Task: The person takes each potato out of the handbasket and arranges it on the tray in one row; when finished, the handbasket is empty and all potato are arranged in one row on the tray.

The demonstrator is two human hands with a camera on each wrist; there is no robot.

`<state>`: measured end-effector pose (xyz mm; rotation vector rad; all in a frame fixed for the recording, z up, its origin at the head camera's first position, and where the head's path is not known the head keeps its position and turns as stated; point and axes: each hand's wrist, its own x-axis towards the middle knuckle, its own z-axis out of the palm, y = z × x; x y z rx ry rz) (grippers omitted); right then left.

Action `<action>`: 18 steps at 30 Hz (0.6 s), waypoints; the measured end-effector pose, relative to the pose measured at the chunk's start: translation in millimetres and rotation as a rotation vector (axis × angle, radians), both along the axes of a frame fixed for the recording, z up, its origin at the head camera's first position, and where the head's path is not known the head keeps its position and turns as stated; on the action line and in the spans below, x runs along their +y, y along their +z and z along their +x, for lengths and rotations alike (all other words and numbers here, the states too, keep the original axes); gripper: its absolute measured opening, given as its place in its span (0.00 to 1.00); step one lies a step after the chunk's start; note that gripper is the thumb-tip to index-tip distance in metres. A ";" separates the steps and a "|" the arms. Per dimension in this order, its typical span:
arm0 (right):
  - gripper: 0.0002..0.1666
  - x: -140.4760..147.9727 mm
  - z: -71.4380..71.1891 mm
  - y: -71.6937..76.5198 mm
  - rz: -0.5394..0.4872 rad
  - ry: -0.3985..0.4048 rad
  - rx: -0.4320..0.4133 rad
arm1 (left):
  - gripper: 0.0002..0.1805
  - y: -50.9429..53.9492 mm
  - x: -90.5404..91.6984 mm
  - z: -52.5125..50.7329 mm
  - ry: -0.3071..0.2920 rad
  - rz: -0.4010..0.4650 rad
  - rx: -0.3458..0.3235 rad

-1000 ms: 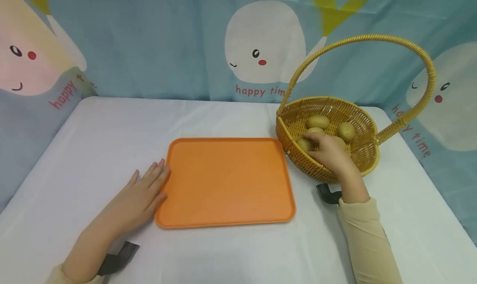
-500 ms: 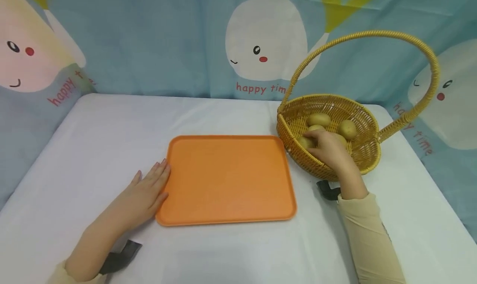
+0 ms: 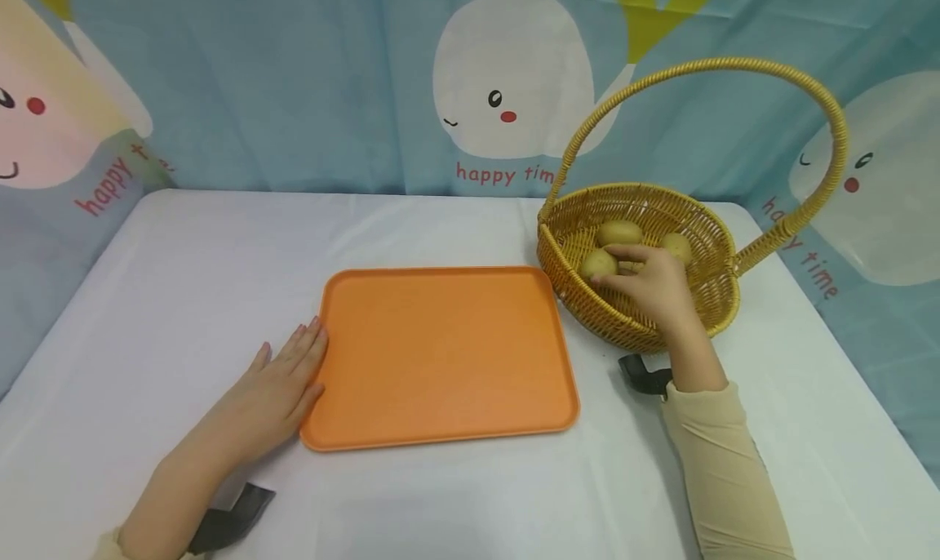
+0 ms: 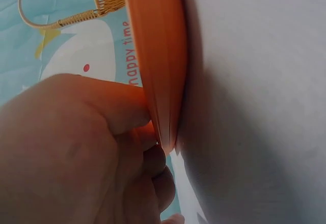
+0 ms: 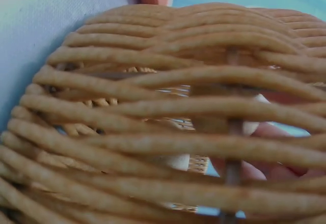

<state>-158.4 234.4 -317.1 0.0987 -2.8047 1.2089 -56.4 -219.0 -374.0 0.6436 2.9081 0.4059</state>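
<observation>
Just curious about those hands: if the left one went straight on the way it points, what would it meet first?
Most likely the orange tray: the left hand already seems to touch its left rim.

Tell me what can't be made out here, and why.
Head view: the person's right grip hides part of the floor of the golden woven wicker basket and part of the rightmost oval yellow-brown potato.
Right wrist view: the basket's weave hides most of that grip; pale shapes behind are too blurred to identify.
Left wrist view: the top edge cuts off the orange rectangular tray and much of the basket.
</observation>
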 end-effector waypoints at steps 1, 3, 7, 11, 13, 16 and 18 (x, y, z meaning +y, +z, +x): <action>0.30 -1.7 0.0 0.2 -0.029 -0.003 0.004 | 0.35 0.3 -0.9 1.1 0.003 0.001 0.001; 0.30 -4.8 0.2 1.0 -0.089 -0.003 0.019 | 0.35 1.1 -2.3 2.9 0.008 0.001 0.003; 0.29 -9.3 0.3 2.8 -0.181 0.021 0.067 | 0.35 2.0 -3.1 4.3 0.013 0.000 -0.006; 0.29 -13.6 1.1 7.0 -0.208 0.034 0.118 | 0.35 1.9 -3.2 2.3 0.005 0.002 -0.012; 0.28 -16.4 2.3 10.2 -0.207 0.029 0.135 | 0.35 2.7 -3.4 -0.3 0.000 0.005 -0.017; 0.28 -20.9 5.5 15.2 -0.202 0.004 0.149 | 0.35 5.2 -3.0 -6.9 -0.009 0.012 -0.031; 0.28 -23.4 7.8 17.8 -0.200 -0.006 0.162 | 0.36 7.5 -2.5 -11.2 -0.007 0.019 -0.055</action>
